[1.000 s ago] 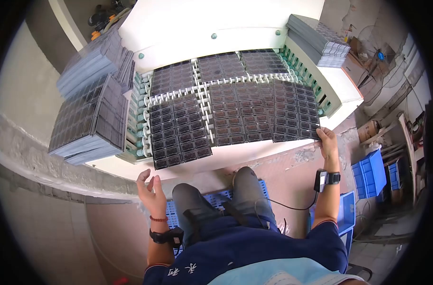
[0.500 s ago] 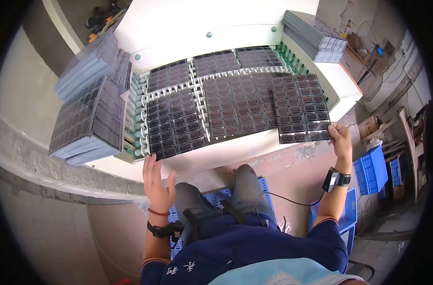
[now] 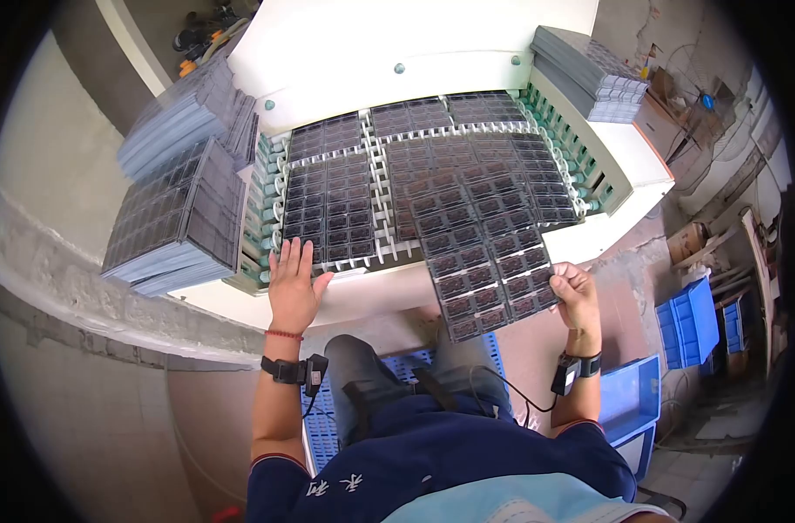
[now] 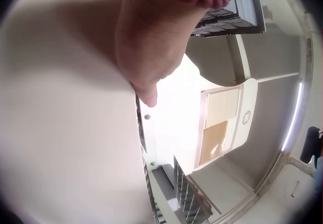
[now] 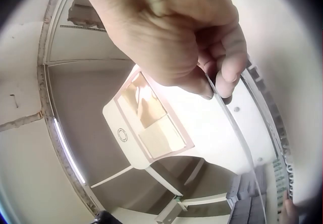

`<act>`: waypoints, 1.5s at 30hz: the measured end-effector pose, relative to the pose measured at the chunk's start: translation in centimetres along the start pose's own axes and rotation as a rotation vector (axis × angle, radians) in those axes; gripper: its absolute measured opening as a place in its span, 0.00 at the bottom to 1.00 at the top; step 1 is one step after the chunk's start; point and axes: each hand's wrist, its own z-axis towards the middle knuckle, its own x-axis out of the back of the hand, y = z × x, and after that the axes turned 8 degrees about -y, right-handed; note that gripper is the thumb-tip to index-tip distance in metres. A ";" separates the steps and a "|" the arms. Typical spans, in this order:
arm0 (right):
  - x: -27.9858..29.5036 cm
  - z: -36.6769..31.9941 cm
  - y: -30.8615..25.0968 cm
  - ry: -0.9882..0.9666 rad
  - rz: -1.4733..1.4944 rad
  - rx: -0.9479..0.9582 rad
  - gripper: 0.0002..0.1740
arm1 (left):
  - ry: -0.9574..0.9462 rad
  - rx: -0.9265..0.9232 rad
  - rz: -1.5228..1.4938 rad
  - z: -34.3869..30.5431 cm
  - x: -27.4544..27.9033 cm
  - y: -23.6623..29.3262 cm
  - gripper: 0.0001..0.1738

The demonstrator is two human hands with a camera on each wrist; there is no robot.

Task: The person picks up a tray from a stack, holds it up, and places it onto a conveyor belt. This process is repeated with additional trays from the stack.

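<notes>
In the head view the right hand (image 3: 577, 296) pinches the right edge of a dark gridded panel (image 3: 484, 248), tilted above the machine's near side and overlapping other panels. The right wrist view shows thumb and fingers (image 5: 229, 77) gripping the panel's thin edge (image 5: 242, 133). With fingers straight, the left hand (image 3: 294, 288) lies against the near edge of a flat panel (image 3: 329, 205) at the left of the roller bed. Only part of the left hand (image 4: 151, 42) shows in the left wrist view, fingertips mostly hidden.
More panels (image 3: 415, 116) lie in the back row on white rollers (image 3: 378, 187). Panel stacks stand at left (image 3: 166, 213) and back right (image 3: 589, 74). Blue crates (image 3: 686, 322) are at the right, a fan (image 3: 707, 101) behind them. A blue perforated platform (image 3: 323, 427) is below.
The right hand has lifted its panel and carried it left and toward the body. The left hand has moved up to the left panel, which now sits farther in on the rollers.
</notes>
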 end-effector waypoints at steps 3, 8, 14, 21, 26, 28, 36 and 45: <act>-3.3 1.4 1.9 -0.049 0.074 -0.021 0.07 | -0.002 0.010 -0.008 0.2 0.5 1.0 0.32; -8.9 3.0 2.8 -0.176 0.110 -0.119 0.08 | 0.152 0.011 -0.516 -2.3 2.6 3.9 0.34; -13.8 4.5 3.5 -0.309 -0.097 -0.180 0.10 | 0.054 0.164 -2.099 -6.9 3.4 7.5 0.26; -12.1 10.7 2.7 -0.089 -1.293 0.459 0.19 | 0.156 0.338 -2.018 -10.3 4.8 5.2 0.19; -11.9 13.4 3.9 -0.260 -1.515 0.252 0.26 | 0.140 0.411 -2.069 -12.2 4.6 4.9 0.19; -12.1 14.2 4.2 -0.287 -1.489 0.245 0.26 | 0.114 0.425 -2.083 -12.9 4.1 5.0 0.20; -12.8 15.3 3.7 -0.319 -1.460 0.279 0.27 | -0.005 0.350 -2.135 -12.9 3.9 4.9 0.19; -19.6 11.1 -2.0 -0.498 -0.738 0.349 0.20 | -0.024 0.446 -2.192 -14.0 3.7 4.1 0.17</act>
